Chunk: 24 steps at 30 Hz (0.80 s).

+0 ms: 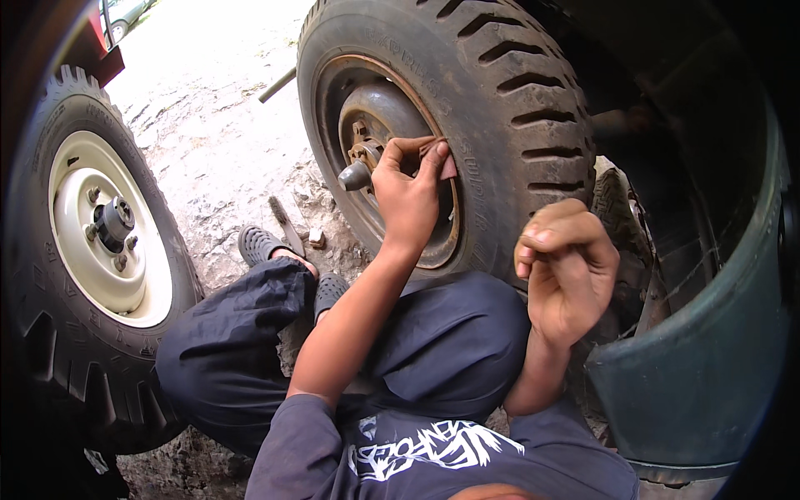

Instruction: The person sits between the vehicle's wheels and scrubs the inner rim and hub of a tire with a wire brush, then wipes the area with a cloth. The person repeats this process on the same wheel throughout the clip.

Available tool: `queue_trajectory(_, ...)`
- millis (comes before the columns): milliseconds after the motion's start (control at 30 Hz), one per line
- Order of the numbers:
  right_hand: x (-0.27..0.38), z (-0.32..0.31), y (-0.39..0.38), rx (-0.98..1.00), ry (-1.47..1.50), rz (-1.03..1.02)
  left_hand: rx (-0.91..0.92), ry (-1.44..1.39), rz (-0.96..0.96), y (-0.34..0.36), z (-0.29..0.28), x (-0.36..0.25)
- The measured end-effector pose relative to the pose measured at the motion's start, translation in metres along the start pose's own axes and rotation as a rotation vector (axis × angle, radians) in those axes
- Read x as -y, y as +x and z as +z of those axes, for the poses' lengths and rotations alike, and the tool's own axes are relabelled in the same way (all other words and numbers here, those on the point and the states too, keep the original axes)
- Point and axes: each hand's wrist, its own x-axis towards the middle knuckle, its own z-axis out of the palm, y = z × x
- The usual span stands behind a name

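My left hand (pixel 408 187) is closed in a pinch on a small folded piece of reddish-brown sandpaper (pixel 449 165). It holds the piece against the rusty rim edge of a large wheel (pixel 379 108), whose thick black tire (pixel 475 108) has a deep tread. Beside that hand a grey hub (pixel 354 176) juts out of the wheel's centre, with rusty nuts around it. My right hand (pixel 575 271) is raised in front of the tire's lower right side, its fingers curled in; nothing shows in them.
On the left stands another wheel with a cream rim (pixel 112 229). A dark green curved body panel (pixel 692 383) rises at the right. A brush (pixel 286 223) and a small stone chunk (pixel 317 239) lie on rough ground by my clogs (pixel 265 245). A bar (pixel 277 86) sticks out behind the tire.
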Motion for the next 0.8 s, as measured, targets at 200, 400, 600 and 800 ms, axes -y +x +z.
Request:
queue_trajectory(200, 0.017, -0.008, -0.014, 0.103, -0.108, 0.138, -0.141, -0.066, 0.084, 0.021, 0.010, 0.007)
queue_trajectory(400, 0.027, -0.004, -0.009, 0.271, -0.287, 0.118, 0.037, -0.034, 0.130, -0.024, 0.005, 0.002)
queue_trajectory(600, 0.018, 0.002, -0.007, 0.391, -0.293, 0.076, 0.047, 0.015, 0.120, -0.033, -0.003, 0.014)
queue_trajectory(800, 0.017, -0.005, -0.006, 0.396, -0.352, 0.091, -0.035, -0.063, 0.139, -0.018, 0.006, 0.015)
